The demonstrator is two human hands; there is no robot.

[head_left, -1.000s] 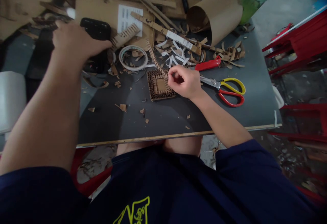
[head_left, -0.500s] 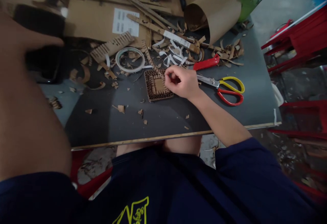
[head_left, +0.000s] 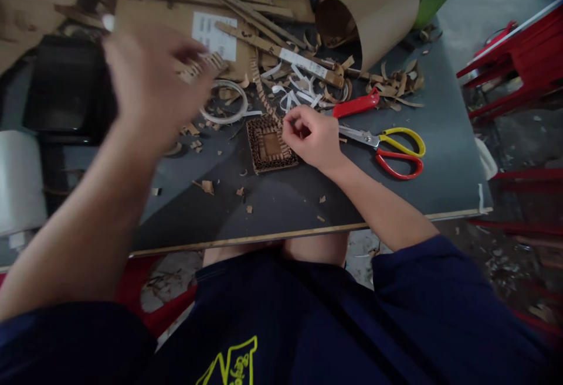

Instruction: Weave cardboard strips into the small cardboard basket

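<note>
My right hand [head_left: 313,137] is pinched closed at the right side of a small square piece of layered corrugated cardboard [head_left: 259,164]. A narrow ribbed cardboard strip [head_left: 263,91] runs from its fingers up and away over the table. The square lies flat, with a smooth brown centre; its right edge is partly hidden by the fingers. My left hand [head_left: 158,83] is blurred by motion above the table's left part, close to a ribbed cardboard piece [head_left: 216,64] and a tape roll [head_left: 244,106]. Whether it holds anything cannot be made out.
Yellow-and-red-handled scissors [head_left: 398,155] and a red-handled tool [head_left: 357,104] lie right of my right hand. Behind are white paper curls [head_left: 303,95], cardboard strips and a brown cardboard tube [head_left: 385,13]. At left stand a black object [head_left: 59,89] and a white container [head_left: 20,180].
My left hand has swung from the far left, by the black object, rightward over the table toward the tape roll. My right hand keeps its pinch at the cardboard square.
</note>
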